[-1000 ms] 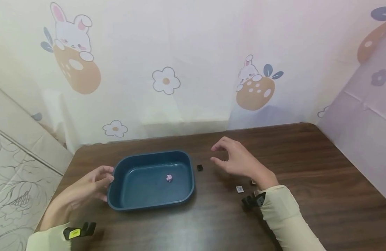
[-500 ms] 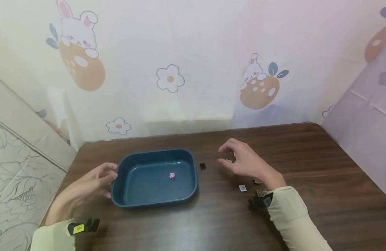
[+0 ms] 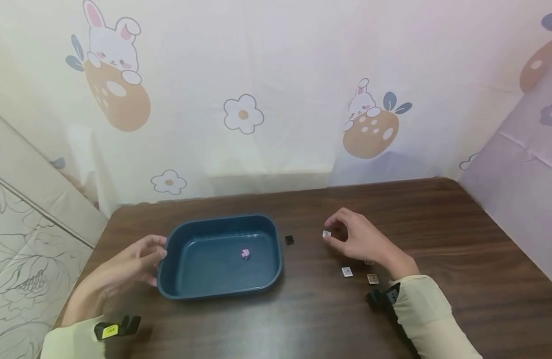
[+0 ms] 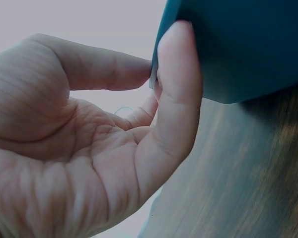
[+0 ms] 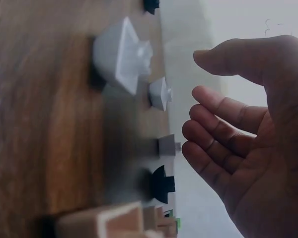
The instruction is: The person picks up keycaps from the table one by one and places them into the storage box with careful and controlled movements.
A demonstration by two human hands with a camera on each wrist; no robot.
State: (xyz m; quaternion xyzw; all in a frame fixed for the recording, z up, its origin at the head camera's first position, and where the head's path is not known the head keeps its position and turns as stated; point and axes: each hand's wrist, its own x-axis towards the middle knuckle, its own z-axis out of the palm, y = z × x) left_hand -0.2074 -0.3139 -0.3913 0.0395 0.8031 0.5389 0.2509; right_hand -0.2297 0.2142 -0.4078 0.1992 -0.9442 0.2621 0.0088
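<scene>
In the head view my left hand (image 3: 125,264) holds a dark teal tray (image 3: 210,274) at its left rim. The left wrist view shows the thumb at the edge and a finger (image 4: 179,94) against the outer wall. A small pink piece (image 3: 245,254) lies in the tray. My right hand (image 3: 363,237) is to the tray's right, thumb and index finger apart, right at a small white square piece (image 3: 327,234). In the right wrist view nothing is between the fingers (image 5: 213,131), and white tapered pieces (image 5: 114,57) with knobs on top stand beyond them.
A black piece (image 3: 289,240) lies just right of the tray. Another white square piece (image 3: 346,271) and a brown square piece (image 3: 372,278) are near the right wrist. The brown wooden table (image 3: 276,329) meets a printed cloth (image 3: 285,99) at the back.
The head view shifts slightly. My right hand has moved a little right and towards me, its fingertips now at the white piece. The left hand stays on the tray.
</scene>
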